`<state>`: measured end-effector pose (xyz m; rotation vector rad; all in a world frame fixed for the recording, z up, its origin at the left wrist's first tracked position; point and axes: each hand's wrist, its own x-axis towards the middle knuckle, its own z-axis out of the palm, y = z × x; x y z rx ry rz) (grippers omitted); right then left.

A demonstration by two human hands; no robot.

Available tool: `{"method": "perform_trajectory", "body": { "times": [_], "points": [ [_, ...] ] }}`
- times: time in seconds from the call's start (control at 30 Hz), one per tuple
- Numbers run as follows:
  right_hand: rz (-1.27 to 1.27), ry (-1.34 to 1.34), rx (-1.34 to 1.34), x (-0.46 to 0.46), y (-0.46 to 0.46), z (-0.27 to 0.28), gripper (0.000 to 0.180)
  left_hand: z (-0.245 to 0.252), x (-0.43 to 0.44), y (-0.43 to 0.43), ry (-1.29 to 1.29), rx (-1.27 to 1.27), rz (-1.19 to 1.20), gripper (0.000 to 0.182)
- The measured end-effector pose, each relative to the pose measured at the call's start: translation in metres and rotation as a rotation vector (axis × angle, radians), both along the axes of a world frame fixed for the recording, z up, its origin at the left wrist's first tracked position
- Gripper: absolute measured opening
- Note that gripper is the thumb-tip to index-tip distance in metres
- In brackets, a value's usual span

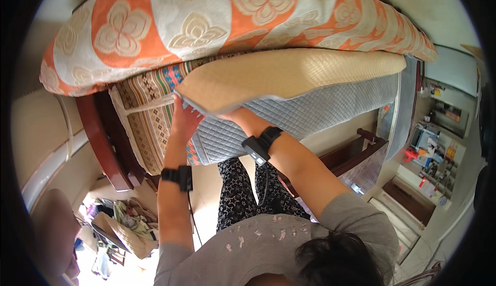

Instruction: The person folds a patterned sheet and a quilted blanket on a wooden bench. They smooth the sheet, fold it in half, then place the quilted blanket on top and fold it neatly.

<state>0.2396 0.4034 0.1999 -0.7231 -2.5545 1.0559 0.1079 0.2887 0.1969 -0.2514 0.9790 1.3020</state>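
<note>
A quilted pad [294, 115] lies along a wooden sofa or bench, grey diamond stitching on one face. Its far part is folded back, baring a beige underside [248, 76]. At the left corner of that raised flap, my left hand [185, 117] grips the edge. My right hand [231, 114] is at the flap's near edge a little to the right, its fingers mostly hidden by the fabric. Under the pad's left end, a striped, patterned woven cover [149, 119] with a pale fringe shows.
An orange and white flowered backrest cushion [190, 18] runs along the back. Dark red wooden armrest [102, 142] stands at left, a wooden frame piece [352, 150] at right. Clothes [131, 220] are heaped lower left. Shelves [434, 158] with small items line the right.
</note>
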Motion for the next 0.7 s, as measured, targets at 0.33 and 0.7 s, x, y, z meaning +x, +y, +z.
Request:
{"method": "perform_trajectory", "body": {
  "times": [0.33, 0.7],
  "points": [
    [-1.392, 0.177, -1.596, 0.252, -0.009, -0.017, 0.063, -0.059, 0.018, 0.046, 0.023, -0.194, -0.115, 0.047],
    [-1.601, 1.488, -1.358, 0.268, 0.101, -0.054, 0.066, 0.041, -0.057, 0.058, 0.030, 0.213, -0.097, 0.039]
  ]
}}
